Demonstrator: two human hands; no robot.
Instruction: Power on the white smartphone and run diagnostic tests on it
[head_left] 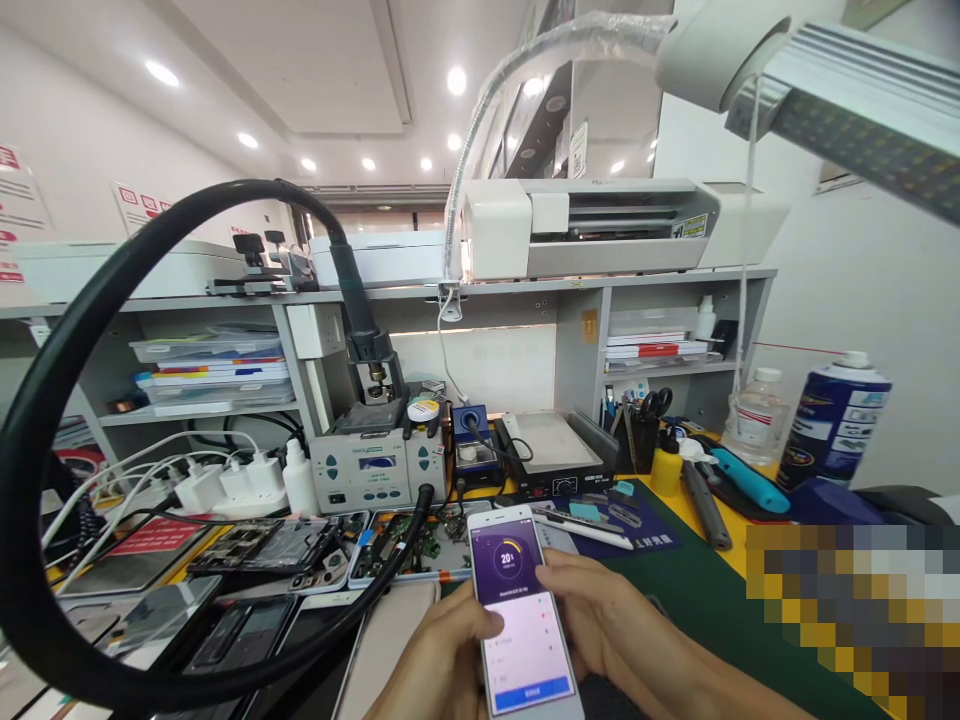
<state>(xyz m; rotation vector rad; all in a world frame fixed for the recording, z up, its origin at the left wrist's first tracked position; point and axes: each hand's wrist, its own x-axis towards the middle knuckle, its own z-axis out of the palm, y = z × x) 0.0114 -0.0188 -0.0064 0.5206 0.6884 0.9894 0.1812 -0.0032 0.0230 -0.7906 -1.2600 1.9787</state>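
Black hose (pixel 22 440), circuit boards (pixel 435 536) behind, left hand (pixel 444 645) and right hand (pixel 604 612) closed round white phone (pixel 523 635)

Single head-level view, forward across the workbench (pixel 684 512), phone (pixel 523 612) close below.

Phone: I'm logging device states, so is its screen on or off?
On. The phone, held by the left hand and right hand, shows a lit purple panel above a blue bar.
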